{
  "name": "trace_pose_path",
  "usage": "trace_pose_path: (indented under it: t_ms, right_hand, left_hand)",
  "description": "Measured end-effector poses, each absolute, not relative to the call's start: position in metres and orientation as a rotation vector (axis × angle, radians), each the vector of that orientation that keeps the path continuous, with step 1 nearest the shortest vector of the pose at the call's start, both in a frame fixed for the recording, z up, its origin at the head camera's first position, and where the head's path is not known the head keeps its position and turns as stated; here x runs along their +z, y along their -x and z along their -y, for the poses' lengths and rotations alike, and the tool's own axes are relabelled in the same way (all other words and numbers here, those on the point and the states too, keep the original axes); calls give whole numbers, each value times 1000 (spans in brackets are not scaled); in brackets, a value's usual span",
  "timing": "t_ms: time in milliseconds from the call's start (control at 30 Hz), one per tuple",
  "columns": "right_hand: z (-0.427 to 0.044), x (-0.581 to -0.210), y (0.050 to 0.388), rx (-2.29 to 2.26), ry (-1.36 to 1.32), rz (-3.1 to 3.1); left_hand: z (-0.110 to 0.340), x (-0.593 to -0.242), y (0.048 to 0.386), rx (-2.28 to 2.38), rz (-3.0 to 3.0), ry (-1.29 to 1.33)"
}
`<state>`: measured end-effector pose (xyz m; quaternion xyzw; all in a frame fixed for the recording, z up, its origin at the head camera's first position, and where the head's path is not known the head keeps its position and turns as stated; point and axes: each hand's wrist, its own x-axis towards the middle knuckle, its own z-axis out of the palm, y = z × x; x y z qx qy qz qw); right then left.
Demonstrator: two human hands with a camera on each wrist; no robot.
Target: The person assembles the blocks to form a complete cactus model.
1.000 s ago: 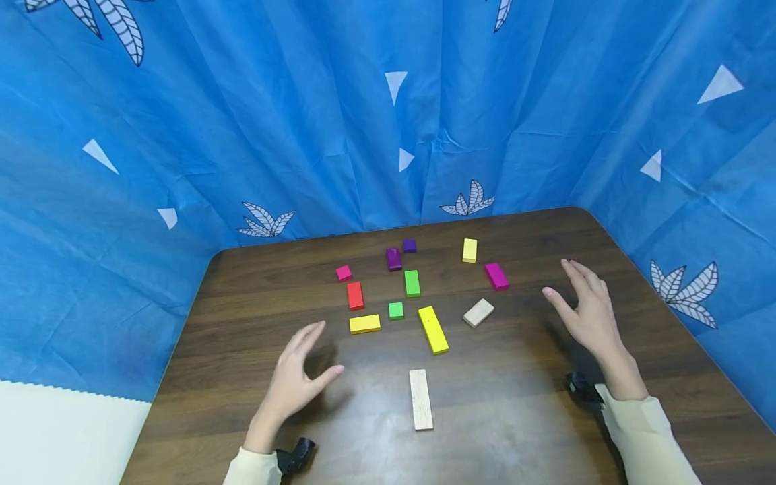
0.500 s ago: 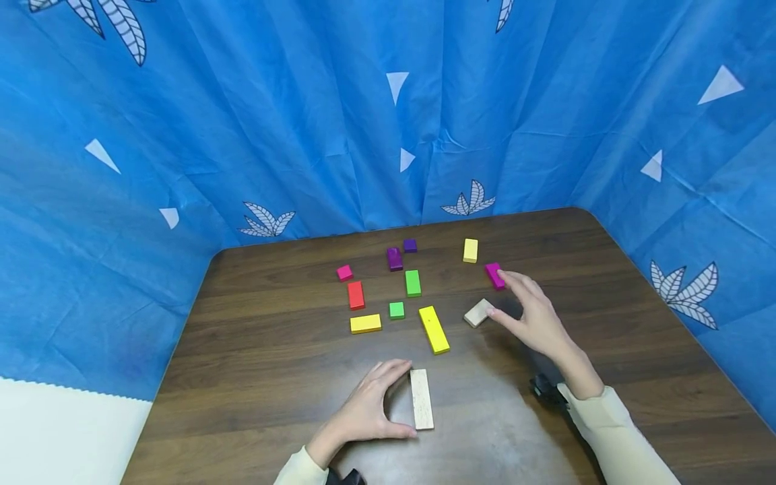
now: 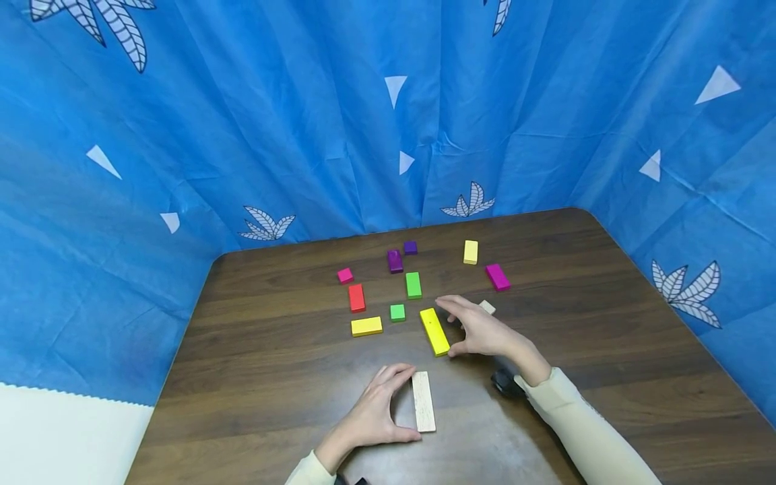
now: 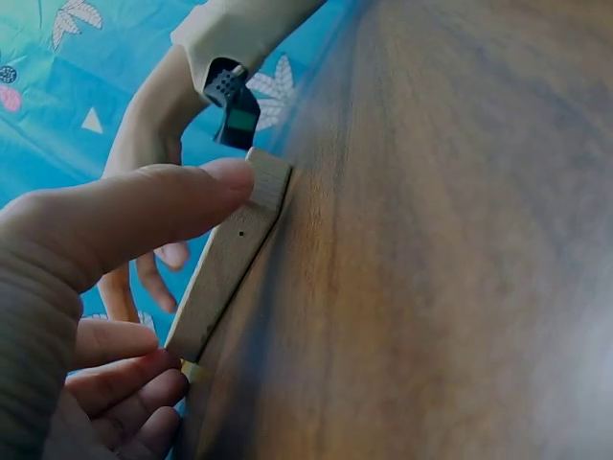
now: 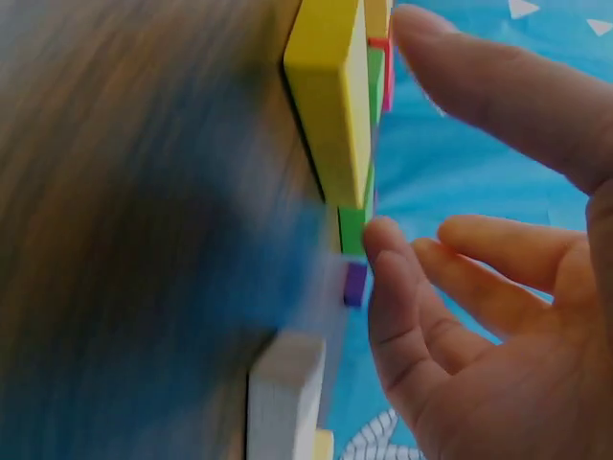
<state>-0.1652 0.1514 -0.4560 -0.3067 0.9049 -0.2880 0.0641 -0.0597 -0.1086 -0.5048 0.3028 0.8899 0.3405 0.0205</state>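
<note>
A long pale wooden block lies on the table, its ends between the thumb and fingertips of the left hand. In the left wrist view, that hand's thumb presses one end of the pale block and fingertips touch the other. The right hand hovers just right of a long yellow block, thumb and fingers spread, holding nothing. The right wrist view shows the yellow block beside the spread right hand. Behind the right hand, a short pale block is partly hidden.
Farther back lie a yellow block, a red one, a pink one, two green ones, two purple ones, a pale yellow one and a magenta one. A blue curtain borders the table.
The left hand has come right and nearer the front to the long pale block, then stayed there. The right hand has swept left, past the short pale block, to the long yellow one.
</note>
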Motion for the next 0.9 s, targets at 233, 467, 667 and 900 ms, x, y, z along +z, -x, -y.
trace_pose_path:
  t_ms: [233, 467, 667, 900]
  right_hand:
    - [-136, -463, 171, -817, 922, -2641]
    - [-133, -468, 176, -789, 894, -2603]
    - [-132, -469, 176, -794, 897, -2612]
    - [-132, -470, 174, -800, 875, -2642]
  left_hand:
    - [109, -508, 61, 1046, -2760, -930]
    - [110, -511, 62, 1047, -2763, -947]
    - [109, -510, 61, 1033, -2773, -953]
    - [109, -509, 57, 1036, -2795, -952]
